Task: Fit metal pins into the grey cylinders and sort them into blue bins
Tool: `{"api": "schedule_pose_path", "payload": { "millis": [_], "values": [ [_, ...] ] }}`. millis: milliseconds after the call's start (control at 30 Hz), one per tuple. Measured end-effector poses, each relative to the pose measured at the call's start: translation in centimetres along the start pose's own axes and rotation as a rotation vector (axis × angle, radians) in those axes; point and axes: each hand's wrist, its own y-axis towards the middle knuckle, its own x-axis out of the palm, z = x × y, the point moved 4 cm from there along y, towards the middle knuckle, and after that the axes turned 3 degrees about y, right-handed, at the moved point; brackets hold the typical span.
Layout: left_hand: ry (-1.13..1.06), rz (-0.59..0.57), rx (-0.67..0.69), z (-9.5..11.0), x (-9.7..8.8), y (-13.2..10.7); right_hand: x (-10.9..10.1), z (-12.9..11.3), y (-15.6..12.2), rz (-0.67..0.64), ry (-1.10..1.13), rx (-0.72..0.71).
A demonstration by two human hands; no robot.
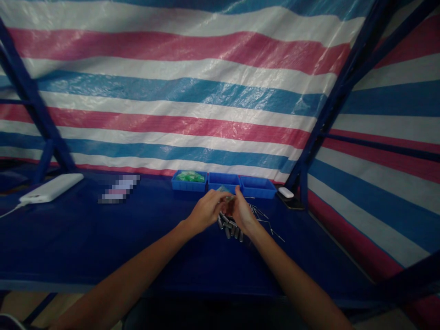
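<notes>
My left hand (206, 210) and my right hand (242, 211) meet over the dark blue table (103, 238), fingers pinched together on a small clear, greenish packet (226, 191) held between them. Just below the hands lies a heap of several small grey metal cylinders (229, 228). Thin metal pins (264, 217) are scattered on the table to the right of my right hand.
Three blue trays stand in a row at the back: the left one (189, 181) holds green packets, the middle (224, 179) and right (258, 187) ones look bare. A white power bank (51, 188) lies far left; a small white case (286, 192) sits on a dark slab at right. Striped tarp walls surround the table.
</notes>
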Motion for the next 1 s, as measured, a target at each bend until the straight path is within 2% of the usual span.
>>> {"api": "schedule_pose_path", "payload": {
  "millis": [67, 133, 233, 367, 467, 600, 733, 800, 933, 1000],
  "values": [
    [-0.013, -0.044, 0.013, 0.4, 0.0, 0.2, -0.2, -0.1, 0.1, 0.057, 0.023, -0.068],
    [-0.076, -0.066, -0.043, 0.2, -0.2, 0.4, -0.6, -0.3, 0.1, 0.133, -0.038, -0.177],
    [-0.321, -0.088, -0.286, -1.1, -0.1, 0.6, -1.0, -1.1, -0.1, 0.182, -0.243, -0.364],
    [-0.747, -0.130, -0.677, -3.1, 0.7, 0.2, -0.6, -2.3, -0.8, 0.145, -0.594, -0.601],
    [-0.802, -0.139, -0.800, -4.0, 0.8, -0.1, 0.0, -2.5, -1.3, 0.098, -0.819, -0.681],
    [-0.611, -0.079, -0.692, -4.3, 0.3, 0.0, 0.6, -2.4, -1.6, 0.046, -0.875, -0.703],
    [-0.276, 0.085, -0.506, -3.9, -0.7, 0.2, 0.3, -2.8, -1.6, 0.135, -0.779, -0.650],
    [-0.126, 0.114, -0.384, -3.2, -1.0, 0.2, -0.2, -2.9, -1.2, 0.187, -0.669, -0.537],
    [-0.042, 0.071, -0.168, -1.6, -0.9, 0.3, -1.5, -1.8, -0.2, 0.206, -0.336, -0.144],
    [-0.023, 0.043, -0.099, -1.0, -0.7, 0.2, -1.7, -1.3, 0.0, 0.178, -0.262, -0.084]
  ]
}}
